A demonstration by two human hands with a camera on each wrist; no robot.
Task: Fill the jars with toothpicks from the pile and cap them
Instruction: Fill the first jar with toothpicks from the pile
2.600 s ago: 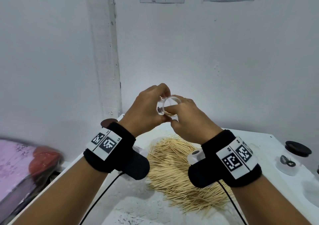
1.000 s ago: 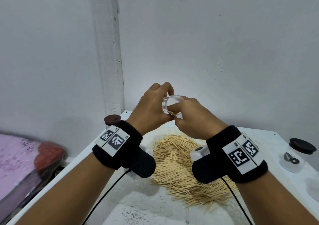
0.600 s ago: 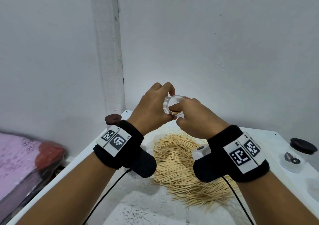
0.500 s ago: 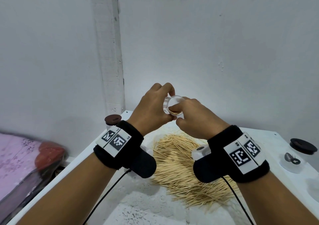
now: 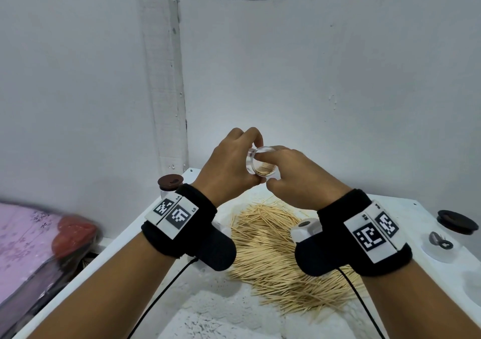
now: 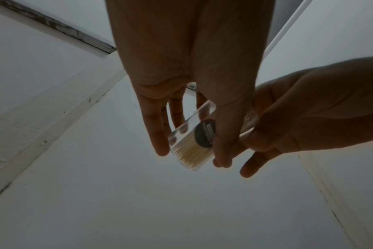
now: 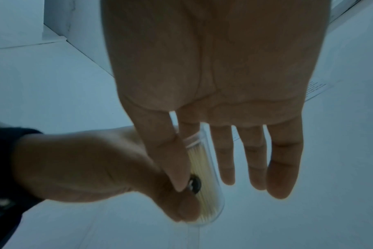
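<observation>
A clear jar [image 5: 264,168] partly filled with toothpicks hangs in the air above the table, its mouth tilted toward me. My left hand [image 5: 244,156] grips its body, fingers over the top and thumb beneath. My right hand [image 5: 270,176] pinches the rim, index finger across the mouth and thumb below. In the left wrist view the jar [image 6: 192,151] shows a round black label between the left fingers [image 6: 158,144]. In the right wrist view the jar [image 7: 209,188] lies beside my right thumb, the other fingers straight. The toothpick pile [image 5: 273,250] lies on the white table [image 5: 406,208] below.
A jar with a brown cap [image 5: 170,181] stands at the table's far left corner. At the right lie a loose black cap [image 5: 456,221] and another clear jar [image 5: 440,245]. A white wall stands close behind. Pink cloth and a red thing [image 5: 73,237] lie left of the table.
Almost nothing: both hands stay on the raised jar, and the right index finger has shifted slightly across its mouth.
</observation>
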